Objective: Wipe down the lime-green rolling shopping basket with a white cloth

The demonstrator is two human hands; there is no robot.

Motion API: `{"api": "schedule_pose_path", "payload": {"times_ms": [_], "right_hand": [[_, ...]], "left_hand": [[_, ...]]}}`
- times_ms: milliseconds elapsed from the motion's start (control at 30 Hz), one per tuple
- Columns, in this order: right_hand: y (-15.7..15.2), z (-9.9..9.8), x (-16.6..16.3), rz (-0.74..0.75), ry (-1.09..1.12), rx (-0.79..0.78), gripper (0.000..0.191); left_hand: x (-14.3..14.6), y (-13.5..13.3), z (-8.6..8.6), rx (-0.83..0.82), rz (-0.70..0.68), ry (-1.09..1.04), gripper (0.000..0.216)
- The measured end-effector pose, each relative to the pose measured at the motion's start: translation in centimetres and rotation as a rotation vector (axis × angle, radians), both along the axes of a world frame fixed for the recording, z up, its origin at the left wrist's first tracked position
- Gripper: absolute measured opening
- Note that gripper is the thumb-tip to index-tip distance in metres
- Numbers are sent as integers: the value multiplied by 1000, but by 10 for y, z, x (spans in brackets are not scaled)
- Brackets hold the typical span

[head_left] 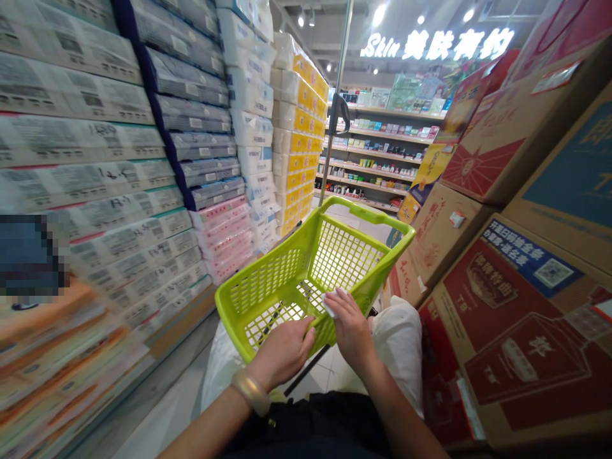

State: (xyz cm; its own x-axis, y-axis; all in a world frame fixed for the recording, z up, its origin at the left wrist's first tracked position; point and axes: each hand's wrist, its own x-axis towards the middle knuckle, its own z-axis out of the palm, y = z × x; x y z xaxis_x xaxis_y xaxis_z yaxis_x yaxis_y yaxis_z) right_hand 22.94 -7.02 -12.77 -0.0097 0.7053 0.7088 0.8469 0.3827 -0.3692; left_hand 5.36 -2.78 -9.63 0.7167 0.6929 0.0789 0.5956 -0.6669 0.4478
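Observation:
A lime-green plastic shopping basket (268, 280) with latticed walls stands tilted in front of my knees, and nothing lies inside it. My left hand (283, 347), with a gold bangle (251, 392) at the wrist, is closed around the basket's near rim. Just to the right, my right hand (352, 328) presses a folded white tissue or cloth (329, 305) against the same rim. Its fingers lie over the cloth and partly hide it. A metal pole (337, 95) with a black clip (340, 113) rises behind the basket.
Stacked packs of paper goods (191, 115) line the left side, with yellow-and-white packs (299, 127) farther back. Printed cardboard cartons (507, 319) are piled close on the right. Beyond are store shelves (373, 153) with small products and a lit sign (437, 44).

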Motion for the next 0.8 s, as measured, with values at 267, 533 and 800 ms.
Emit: {"api": "schedule_pose_path", "payload": {"times_ms": [267, 533, 800], "right_hand": [[-1, -1, -5, 145, -42, 4, 51], [-1, -2, -5, 98, -33, 3, 51], [2, -3, 1, -48, 30, 42, 50]], "left_hand": [[0, 2, 1, 2, 8, 14, 39], [-1, 6, -1, -5, -10, -25, 38], [-11, 14, 2, -6, -72, -120, 38]]}}
